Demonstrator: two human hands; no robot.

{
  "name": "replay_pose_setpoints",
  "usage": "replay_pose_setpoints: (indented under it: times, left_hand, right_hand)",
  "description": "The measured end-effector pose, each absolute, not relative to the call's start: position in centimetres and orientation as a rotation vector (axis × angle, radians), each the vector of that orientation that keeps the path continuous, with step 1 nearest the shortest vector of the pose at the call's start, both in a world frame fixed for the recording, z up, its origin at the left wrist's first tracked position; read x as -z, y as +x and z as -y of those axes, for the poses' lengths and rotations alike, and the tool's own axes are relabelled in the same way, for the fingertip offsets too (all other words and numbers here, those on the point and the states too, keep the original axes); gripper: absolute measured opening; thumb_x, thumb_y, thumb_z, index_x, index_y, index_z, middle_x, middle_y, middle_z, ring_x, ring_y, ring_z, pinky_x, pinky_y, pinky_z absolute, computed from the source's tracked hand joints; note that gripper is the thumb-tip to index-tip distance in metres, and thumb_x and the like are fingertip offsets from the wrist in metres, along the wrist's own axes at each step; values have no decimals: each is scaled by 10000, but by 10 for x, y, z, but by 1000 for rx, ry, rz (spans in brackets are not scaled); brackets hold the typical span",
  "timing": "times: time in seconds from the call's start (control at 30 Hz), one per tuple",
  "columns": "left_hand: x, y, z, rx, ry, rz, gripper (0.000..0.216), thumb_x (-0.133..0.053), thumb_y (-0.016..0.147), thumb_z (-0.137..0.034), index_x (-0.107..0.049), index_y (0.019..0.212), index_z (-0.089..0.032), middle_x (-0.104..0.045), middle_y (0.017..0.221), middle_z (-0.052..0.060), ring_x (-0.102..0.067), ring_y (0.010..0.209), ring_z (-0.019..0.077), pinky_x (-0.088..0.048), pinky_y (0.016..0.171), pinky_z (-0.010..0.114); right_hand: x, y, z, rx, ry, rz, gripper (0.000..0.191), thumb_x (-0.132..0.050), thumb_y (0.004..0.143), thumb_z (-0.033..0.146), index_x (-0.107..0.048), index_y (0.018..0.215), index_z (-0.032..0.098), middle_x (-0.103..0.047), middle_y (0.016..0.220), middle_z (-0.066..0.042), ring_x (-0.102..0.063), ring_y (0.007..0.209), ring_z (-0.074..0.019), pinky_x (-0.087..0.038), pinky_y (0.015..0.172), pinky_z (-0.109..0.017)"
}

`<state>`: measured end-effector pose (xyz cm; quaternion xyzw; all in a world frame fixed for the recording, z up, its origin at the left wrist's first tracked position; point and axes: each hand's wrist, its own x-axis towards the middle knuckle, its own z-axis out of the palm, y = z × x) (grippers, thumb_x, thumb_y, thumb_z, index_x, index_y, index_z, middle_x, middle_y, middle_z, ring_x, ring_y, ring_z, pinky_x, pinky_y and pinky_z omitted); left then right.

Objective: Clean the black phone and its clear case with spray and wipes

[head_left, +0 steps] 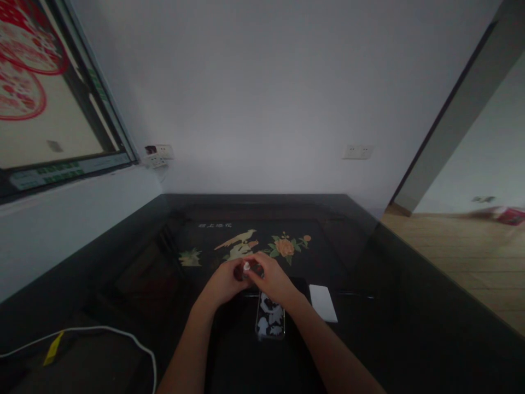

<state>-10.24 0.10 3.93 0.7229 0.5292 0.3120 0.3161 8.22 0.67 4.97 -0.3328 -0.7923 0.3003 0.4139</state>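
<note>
Both hands meet over the counter (369,262): left hand (223,282) grips a small bottle (246,269), right hand (273,279) pinches its cap; we judge cap-twisting next, w/ bottle held steady above phone (270,317).

- A single head-worn view looks forward and slightly down from the person's own position, over a dark table (369,306) that fills the lower half.
- It faces a pale wall (266,98) straight ahead, with a window (53,109) at the left and a doorway (471,153) at the right.
- The left hand (223,284) and right hand (274,280) sit low and central, quite near the camera, forearms entering from the bottom edge.
- Edges bend noticeably, as with a wide lens.
</note>
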Motion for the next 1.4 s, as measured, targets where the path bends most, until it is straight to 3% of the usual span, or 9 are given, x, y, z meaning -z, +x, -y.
replay_pose_setpoints:
  times: [0.17, 0.33, 0.47, 0.57, 0.67, 0.77, 1.1, 1.4]
  left_hand:
    - [-42, -102, 0, -830, 1893, -1362, 424, -699, 701, -203, -713, 1122, -154, -751, 952, 58, -684, 848, 219, -504, 771, 287]
    - [-41, -101, -1, -815, 1897, -1398, 423, -720, 721, -276, -711, 1126, -152, -747, 942, 60, -683, 838, 226, -505, 775, 305]
    - [-41, -101, -2, -832, 1886, -1344, 387, -726, 727, -285, -717, 1094, -166, -750, 961, 56, -683, 850, 219, -501, 775, 295]
    - [-40, -101, -2, -823, 1879, -1361, 346, -716, 709, -237, -716, 1044, -152, -745, 920, 53, -678, 829, 216, -492, 739, 283]
    - [-38, -102, -2, -816, 1884, -1399, 346, -708, 705, -230, -713, 1040, -141, -739, 881, 51, -670, 790, 211, -486, 713, 282]
    - [-37, -103, -2, -821, 1887, -1414, 350, -716, 709, -260, -719, 1037, -139, -740, 884, 60, -671, 787, 215, -492, 723, 294]
    - [-40, -102, -2, -811, 1880, -1405, 408, -715, 695, -255, -716, 1090, -151, -735, 874, 47, -663, 782, 209, -484, 722, 296]
    - [-36, -104, -2, -759, 1919, -1505, 254, -742, 713, -349, -673, 871, -162, -677, 760, 12, -616, 701, 174, -417, 645, 261]
  right_hand:
    - [-48, 80, -4, -729, -876, 1985, 320, -722, 892, 208, -666, 1205, 243, -670, 1114, -51, -640, 1031, -206, -513, 937, -356]
    - [-50, 83, -4, -768, -787, 2036, 318, -580, 986, 194, -640, 1289, 268, -688, 1265, -55, -630, 1177, -207, -464, 1053, -377]
    - [-47, 82, -7, -771, -891, 1996, 249, -645, 957, 243, -677, 1204, 256, -728, 1152, -49, -670, 1076, -216, -503, 985, -377]
    - [-46, 82, -6, -769, -910, 1969, 328, -741, 891, 280, -665, 1209, 244, -716, 1111, -54, -668, 1045, -219, -522, 937, -361]
    - [-48, 83, -3, -744, -837, 1978, 421, -736, 891, 256, -624, 1297, 245, -687, 1220, -75, -636, 1150, -226, -494, 1012, -379]
    - [-51, 84, 0, -752, -781, 2023, 387, -624, 948, 183, -621, 1326, 264, -681, 1291, -69, -621, 1213, -219, -455, 1080, -402]
    - [-58, 85, 3, -731, -806, 2013, 337, -586, 927, 144, -653, 1241, 248, -720, 1205, -51, -667, 1107, -199, -508, 987, -346]
    - [-49, 88, -6, -720, -916, 1961, 296, -705, 899, 247, -652, 1190, 244, -717, 1092, -50, -673, 1030, -205, -526, 918, -357]
